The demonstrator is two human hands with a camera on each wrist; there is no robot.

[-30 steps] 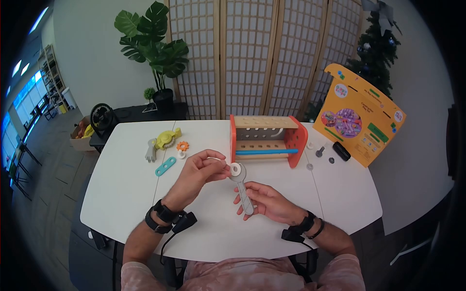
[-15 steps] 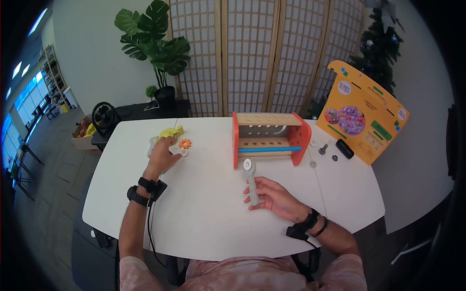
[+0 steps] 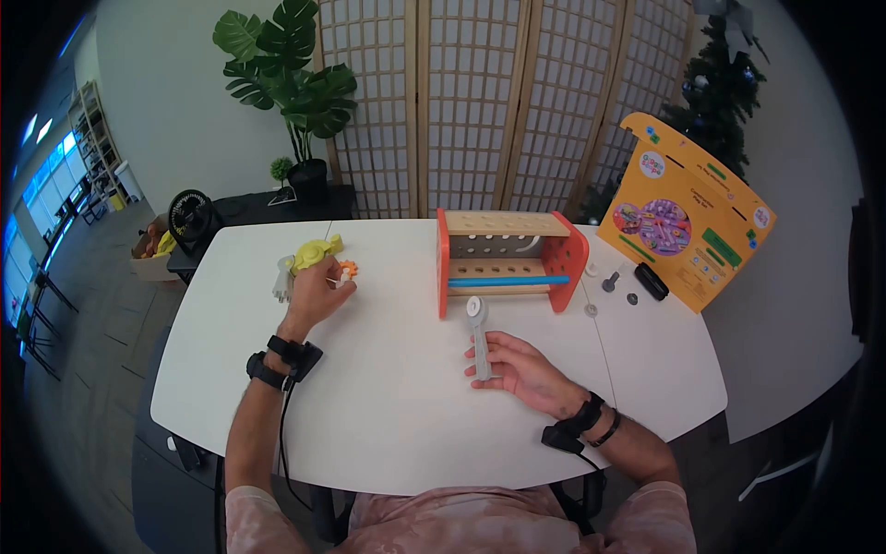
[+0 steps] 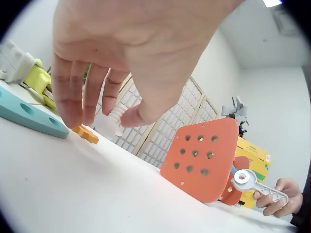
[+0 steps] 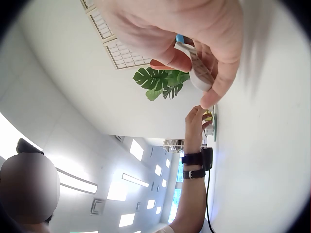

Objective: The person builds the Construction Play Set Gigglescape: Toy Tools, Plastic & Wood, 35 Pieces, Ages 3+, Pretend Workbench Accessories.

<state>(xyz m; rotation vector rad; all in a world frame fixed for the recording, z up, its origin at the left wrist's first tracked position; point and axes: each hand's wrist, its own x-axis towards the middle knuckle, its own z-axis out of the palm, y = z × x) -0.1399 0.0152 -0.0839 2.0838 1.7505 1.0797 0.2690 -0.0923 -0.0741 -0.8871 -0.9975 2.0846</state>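
Note:
My left hand [image 3: 317, 300] is over the left of the table, its thumb and fingertips closed around a white threaded screw [image 4: 115, 115] that is mostly hidden in the head view. Beside those fingers lie an orange gear [image 3: 349, 269] and a teal strip with holes [image 4: 34, 116]; the hand covers the strip from above. My right hand [image 3: 531, 374] holds a grey wrench [image 3: 480, 346] by its handle, head pointing away from me. A white ring-shaped piece [image 3: 474, 305] sits in the wrench head.
An orange-red and wooden toolbox [image 3: 508, 224] with a blue rod [image 3: 508, 281] stands at the back centre. Yellow [image 3: 316, 253] and grey [image 3: 283, 280] toy pieces lie back left. On the right are several small pieces, a black case [image 3: 651, 282] and a yellow box [image 3: 688, 217].
My left hand has left the wrench head, moved left to the small pieces and closed on the white screw. The right hand keeps the wrench, which now stands slightly farther right.

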